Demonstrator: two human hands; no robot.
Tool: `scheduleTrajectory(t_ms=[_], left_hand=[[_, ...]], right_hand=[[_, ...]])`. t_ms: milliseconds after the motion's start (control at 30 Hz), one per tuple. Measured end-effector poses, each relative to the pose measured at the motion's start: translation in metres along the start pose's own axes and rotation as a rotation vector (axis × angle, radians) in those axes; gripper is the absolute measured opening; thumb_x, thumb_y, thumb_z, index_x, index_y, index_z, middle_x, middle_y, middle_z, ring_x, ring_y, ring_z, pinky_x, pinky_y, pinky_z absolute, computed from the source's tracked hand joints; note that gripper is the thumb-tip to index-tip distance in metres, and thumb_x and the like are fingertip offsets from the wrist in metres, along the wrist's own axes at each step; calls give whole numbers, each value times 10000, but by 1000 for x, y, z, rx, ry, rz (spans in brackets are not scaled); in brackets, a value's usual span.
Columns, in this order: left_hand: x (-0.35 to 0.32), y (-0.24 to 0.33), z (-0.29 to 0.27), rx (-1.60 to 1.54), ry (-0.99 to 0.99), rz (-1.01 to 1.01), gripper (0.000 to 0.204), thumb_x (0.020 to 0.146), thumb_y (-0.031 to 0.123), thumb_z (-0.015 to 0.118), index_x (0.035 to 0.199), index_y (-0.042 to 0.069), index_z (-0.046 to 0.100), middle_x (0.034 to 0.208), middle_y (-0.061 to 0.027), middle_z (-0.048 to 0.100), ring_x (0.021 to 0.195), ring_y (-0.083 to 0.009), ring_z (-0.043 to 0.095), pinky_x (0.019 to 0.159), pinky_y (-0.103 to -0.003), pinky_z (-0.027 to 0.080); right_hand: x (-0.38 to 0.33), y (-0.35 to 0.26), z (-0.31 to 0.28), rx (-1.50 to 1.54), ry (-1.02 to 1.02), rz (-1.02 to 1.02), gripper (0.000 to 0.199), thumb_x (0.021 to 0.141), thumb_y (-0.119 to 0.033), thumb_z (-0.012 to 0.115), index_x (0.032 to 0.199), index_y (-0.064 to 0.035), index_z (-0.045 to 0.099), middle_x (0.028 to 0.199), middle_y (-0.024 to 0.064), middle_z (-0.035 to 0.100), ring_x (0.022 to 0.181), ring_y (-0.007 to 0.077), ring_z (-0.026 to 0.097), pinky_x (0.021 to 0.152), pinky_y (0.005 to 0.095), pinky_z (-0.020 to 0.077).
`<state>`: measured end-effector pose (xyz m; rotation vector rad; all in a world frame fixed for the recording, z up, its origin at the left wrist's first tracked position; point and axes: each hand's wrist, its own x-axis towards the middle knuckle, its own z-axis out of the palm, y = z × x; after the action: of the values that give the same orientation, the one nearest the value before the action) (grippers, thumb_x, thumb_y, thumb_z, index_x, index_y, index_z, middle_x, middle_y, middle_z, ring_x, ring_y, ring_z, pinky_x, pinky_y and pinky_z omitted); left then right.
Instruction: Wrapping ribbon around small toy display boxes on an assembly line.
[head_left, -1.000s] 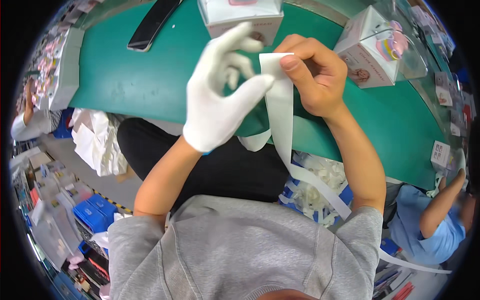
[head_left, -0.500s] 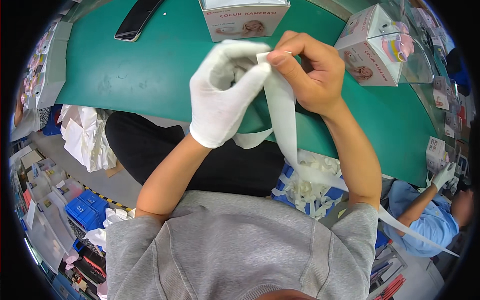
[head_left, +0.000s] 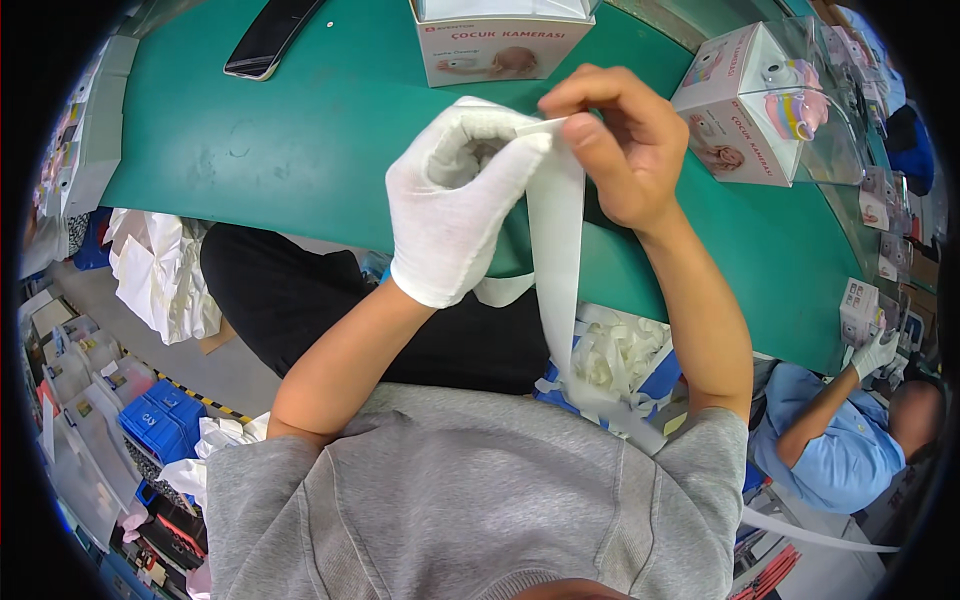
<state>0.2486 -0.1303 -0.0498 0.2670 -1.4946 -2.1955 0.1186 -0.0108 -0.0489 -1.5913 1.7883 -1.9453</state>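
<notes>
A white strip of tape or ribbon [head_left: 556, 210] hangs from my hands over the green table's near edge. My left hand [head_left: 455, 190], in a white glove, is closed, its thumb and finger pinching the strip near its top end. A loop of the strip [head_left: 503, 290] shows below the glove. My bare right hand [head_left: 632, 150] is just right of that end, thumb and curled index finger apart. Its thumb tip is close to the strip's corner; whether they touch is hard to tell. Lower down, the strip bends right over a blue bin [head_left: 660, 380] of tangled white strips.
A white printed box [head_left: 508, 50] stands beyond my hands, and another box [head_left: 735, 110] with a clear cover and pastel toy camera is at right. A black phone [head_left: 272, 38] lies far left on the green table [head_left: 250, 140]. A co-worker in blue [head_left: 830, 440] sits lower right.
My right thumb and finger have parted from their pinch on the strip's end. The left glove keeps its pinch. The hanging strip is straighter, and its lower part has shifted left.
</notes>
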Motion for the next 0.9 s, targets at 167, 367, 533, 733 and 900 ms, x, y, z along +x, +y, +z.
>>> scheduleTrajectory(t_ms=[167, 367, 533, 733, 900], left_hand=[[1, 0, 4, -52, 45, -17, 69, 937, -5, 712, 998, -19, 681, 991, -30, 666, 844, -70, 622, 733, -219, 507], [1, 1, 1, 2, 42, -43, 73, 935, 5, 720, 995, -25, 689, 986, -26, 665, 847, -75, 626, 737, -223, 510], [3, -2, 1, 43, 96, 57, 74, 931, 12, 730, 988, -26, 699, 988, -31, 668, 844, -79, 628, 739, -223, 512], [5, 2, -4, 98, 105, 46, 82, 934, 13, 728, 1000, -28, 701, 1003, -33, 679, 845, -78, 626, 746, -221, 515], [17, 0, -17, 309, 36, 289, 224, 850, -5, 775, 1055, 11, 687, 1045, -48, 658, 864, -109, 615, 737, -239, 466]], right_hand=[[-1, 0, -2, 19, -61, 35, 89, 960, -28, 683, 988, 42, 636, 865, 84, 648, 742, 143, 554, 651, 265, 443], [-3, -3, -2, -90, -43, 30, 64, 970, -26, 673, 958, 25, 636, 832, 76, 639, 726, 118, 542, 634, 242, 427], [-1, 0, 2, -42, -71, 74, 64, 991, -42, 654, 986, 19, 637, 931, 75, 658, 804, 124, 574, 719, 245, 455], [-2, -15, 16, 195, 62, 343, 83, 1000, -71, 653, 1016, 9, 638, 976, 50, 665, 841, 98, 584, 761, 241, 469], [4, -15, 15, -14, 97, 265, 80, 997, -70, 657, 1019, 5, 639, 961, 44, 673, 850, 86, 596, 773, 235, 480]])
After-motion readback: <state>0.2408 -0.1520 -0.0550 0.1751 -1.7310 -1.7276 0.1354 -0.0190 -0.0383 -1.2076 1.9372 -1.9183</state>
